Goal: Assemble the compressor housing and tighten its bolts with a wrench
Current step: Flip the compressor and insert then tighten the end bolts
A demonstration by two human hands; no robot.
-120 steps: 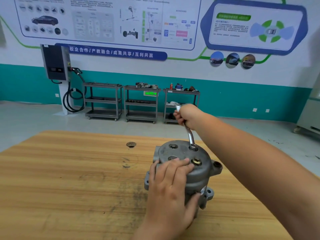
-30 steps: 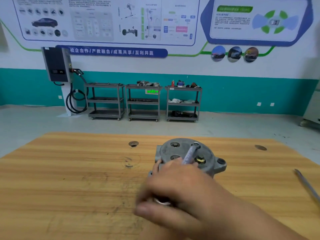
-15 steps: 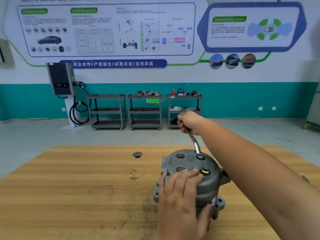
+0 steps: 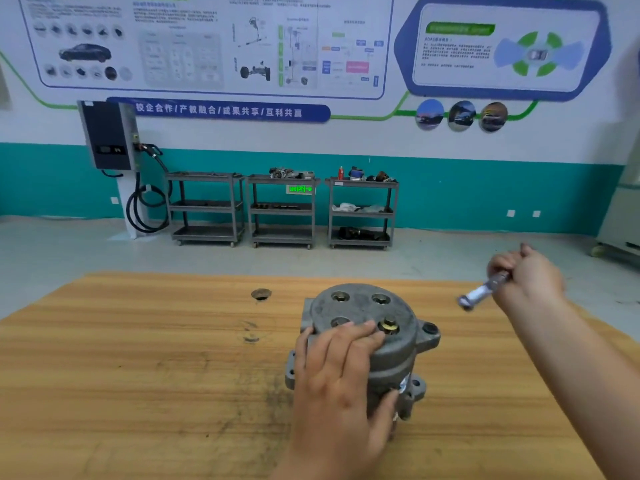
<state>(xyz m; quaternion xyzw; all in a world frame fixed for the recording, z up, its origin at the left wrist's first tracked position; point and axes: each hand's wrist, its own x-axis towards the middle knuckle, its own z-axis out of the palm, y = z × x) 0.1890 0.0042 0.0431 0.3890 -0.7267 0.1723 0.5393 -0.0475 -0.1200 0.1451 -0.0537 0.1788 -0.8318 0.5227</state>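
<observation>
From the head camera, the compressor housing [image 4: 381, 344] stands upright on the wooden desk [image 4: 138, 375], near its middle. The left hand [image 4: 341, 379] grips it, fingers laid over the top face and thumb round the side. One bolt [image 4: 389, 325] stands proud beside the fingertips. The right hand [image 4: 526, 275] is closed round a blurred wrench [image 4: 483, 291], held in the air, apart from the housing on its right.

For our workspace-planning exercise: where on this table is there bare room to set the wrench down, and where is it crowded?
Bare wood: left of the compressor housing, from the hole in the table to the near edge. Crowded: the housing, held by the left hand, and the right side, under the right hand holding the wrench.
</observation>
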